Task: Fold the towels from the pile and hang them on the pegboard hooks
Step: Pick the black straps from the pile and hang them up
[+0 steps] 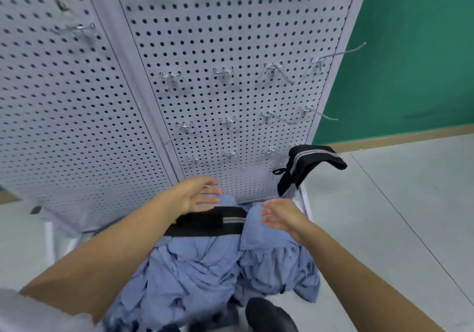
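Reaching: my left hand [197, 193] and right hand [279, 216] stretch forward and down over the pile of towels [205, 267] at the foot of the pegboard [230, 36].
Left hand: fingers straight and slightly spread, palm turned inward, holding nothing. It is just above the far edge of the black towel [210, 221]; whether it touches cloth I cannot tell.
Right hand: fingers straight and loose, palm facing my left hand, gripping nothing. It is over a hump of blue cloth at the right of the pile.
Pile: crumpled blue towels heaped on the floor [397, 216], against the pegboard's base.
Black towel: folded flat, with a grey stripe, lying across the top of the pile between my hands.
Hung towel [315, 162]: another black one with grey stripes, draped over a low hook at the pegboard's right edge.
Hooks [275, 71]: rows of metal hooks stick out of the right panel.
Shoe [269, 313]: dark toe at the pile's near edge.
Wall [410, 49]: green, to the right of the pegboard.
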Demonstrator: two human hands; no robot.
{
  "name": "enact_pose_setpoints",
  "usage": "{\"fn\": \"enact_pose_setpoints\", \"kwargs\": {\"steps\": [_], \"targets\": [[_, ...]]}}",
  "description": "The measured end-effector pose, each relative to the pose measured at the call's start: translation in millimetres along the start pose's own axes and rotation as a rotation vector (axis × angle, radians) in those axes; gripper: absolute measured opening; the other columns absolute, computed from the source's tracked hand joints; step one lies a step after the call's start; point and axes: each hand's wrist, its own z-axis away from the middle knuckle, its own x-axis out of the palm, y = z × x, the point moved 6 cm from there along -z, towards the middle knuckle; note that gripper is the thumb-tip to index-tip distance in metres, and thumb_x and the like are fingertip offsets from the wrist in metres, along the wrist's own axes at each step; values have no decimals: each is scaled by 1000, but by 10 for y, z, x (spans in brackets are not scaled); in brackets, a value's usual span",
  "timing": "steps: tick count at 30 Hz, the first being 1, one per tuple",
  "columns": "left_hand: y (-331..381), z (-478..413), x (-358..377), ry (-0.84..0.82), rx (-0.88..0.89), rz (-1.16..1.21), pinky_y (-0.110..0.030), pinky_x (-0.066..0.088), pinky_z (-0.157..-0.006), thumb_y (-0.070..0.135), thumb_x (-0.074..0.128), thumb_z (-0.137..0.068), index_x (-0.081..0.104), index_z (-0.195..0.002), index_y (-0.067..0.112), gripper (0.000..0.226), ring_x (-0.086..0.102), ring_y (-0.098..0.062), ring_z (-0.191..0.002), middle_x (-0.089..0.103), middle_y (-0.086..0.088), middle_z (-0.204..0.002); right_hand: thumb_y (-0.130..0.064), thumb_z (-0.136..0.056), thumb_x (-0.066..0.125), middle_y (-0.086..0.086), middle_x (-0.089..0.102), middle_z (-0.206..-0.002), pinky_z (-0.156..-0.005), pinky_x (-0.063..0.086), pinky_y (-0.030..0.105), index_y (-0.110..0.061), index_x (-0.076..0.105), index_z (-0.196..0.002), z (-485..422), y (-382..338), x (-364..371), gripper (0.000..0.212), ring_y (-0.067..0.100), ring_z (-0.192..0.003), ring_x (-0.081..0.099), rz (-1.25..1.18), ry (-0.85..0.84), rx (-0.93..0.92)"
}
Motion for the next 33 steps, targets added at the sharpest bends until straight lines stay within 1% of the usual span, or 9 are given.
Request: {"fn": "enact_pose_setpoints", "kwargs": {"steps": [6, 10, 12, 14, 18, 21, 23, 28, 33], "targets": [[-514, -170, -695, 189, 61, -226, -30, 49, -79, 19, 57, -94, 66, -88, 19, 11, 61, -18, -83, 66, -2, -92, -10, -94, 55, 6, 62, -87, -65, 48, 17, -13, 58, -88, -464, 35, 850, 8, 11, -71, 56, 316, -80, -99], [-543, -545, -906, 307, 320, -555, -25, 45, -87, 0, 59, -89, 64, -95, 12, 15, 60, -22, -100, 66, -9, -105, -6, -88, 64, 9, 60, -113, -88, 42, 21, -7, 59, -113, -772, -14, 1189, 25, 19, -104, 55, 669, -92, -279], [-580, -697, -911, 266, 355, -741, -18, 39, -93, 7, 64, -88, 61, -116, 8, 29, 55, -21, -115, 61, -8, -122, -10, -88, 65, 9, 55, -129, -90, 31, 14, -4, 54, -126, -866, -25, 1301, 40, 21, -120, 48, 851, -139, -343], [-629, -807, -895, 226, 334, -903, -27, 38, -102, 20, 67, -87, 56, -126, 13, 41, 51, -19, -122, 57, -3, -130, -15, -88, 67, 6, 51, -137, -96, 26, 15, -8, 50, -132, -958, 19, 1359, 48, 22, -130, 39, 993, -179, -357], [-598, -828, -898, 251, 319, -1178, -37, 26, -103, 39, 68, -84, 58, -120, 33, 37, 44, -17, -123, 58, 8, -124, -25, -84, 71, 1, 56, -129, -104, 31, 28, -18, 57, -126, -1045, 89, 1360, 45, 25, -127, 37, 1173, -159, -361], [-565, -735, -902, 131, 362, -1126, -33, 29, -97, 35, 72, -82, 64, -85, 37, 9, 52, -8, -102, 63, 14, -96, -22, -81, 75, -4, 61, -110, -102, 39, 33, -19, 66, -112, -996, 45, 1332, 32, 20, -117, 49, 1120, -193, -416], [-536, -609, -875, 15, 411, -990, -33, 42, -93, 26, 72, -83, 60, -69, 38, 22, 56, -6, -88, 63, 16, -82, -16, -81, 75, -8, 59, -106, -101, 40, 28, -17, 66, -114, -879, -25, 1343, 34, 16, -114, 53, 1013, -253, -459], [-245, -57, -708, 0, 532, -621, -15, 44, -62, 15, 65, -89, 64, -74, 26, 19, 56, -2, -65, 61, 11, -69, -16, -92, 62, -8, 54, -106, -97, 46, 31, -11, 59, -123, -310, -425, 1273, 31, 13, -107, 50, 711, -120, -522], [64, 473, -421, 60, 633, -366, -24, 52, -79, 13, 63, -91, 68, -83, 20, 12, 63, -12, -80, 68, 3, -81, -35, -96, 54, -1, 66, -105, -80, 49, 19, -14, 63, -113, 357, -750, 1037, 29, 14, -101, 61, 386, -104, -427]]}}
